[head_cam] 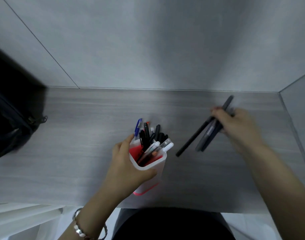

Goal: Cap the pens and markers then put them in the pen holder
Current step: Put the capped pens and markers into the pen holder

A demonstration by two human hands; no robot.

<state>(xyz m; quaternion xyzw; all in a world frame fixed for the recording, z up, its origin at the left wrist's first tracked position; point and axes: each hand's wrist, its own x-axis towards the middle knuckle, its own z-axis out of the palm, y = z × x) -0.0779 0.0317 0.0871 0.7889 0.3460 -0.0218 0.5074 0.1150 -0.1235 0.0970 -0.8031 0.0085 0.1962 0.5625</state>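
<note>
The left hand (129, 163) is wrapped around the pen holder (148, 170), thumb across its near face and fingers up its far-left side, with the fingertip reaching the rim. The holder is a white, rounded-rectangular cup with a pink-red inside and a pink band at its base, and it leans away from the person, base closer to the body than its mouth. Out of the mouth, just beyond the left fingertips, fans a crowded bunch of pens and markers (151, 137): a blue-capped pen on the far-left edge, several black ones in the middle, and white-bodied ones lying toward the right side (individual caps are hard to make out in the blur). A beaded bracelet (79, 229) sits on the left wrist.

To the right of the holder and apart from it, the right hand (240, 125) is closed on a bundle of dark pens (207, 132), three or so, gripped near their upper ends between fingers and thumb. Their free ends slant down toward the left hand, the longest black one ending close to the holder's mouth without touching it. The bundle is above the grey desk (79, 135); whether the tips rest on it cannot be told.

Far off beyond the left hand, at the desk's left edge, lies a dark bag (13, 118) with a zip pull
</note>
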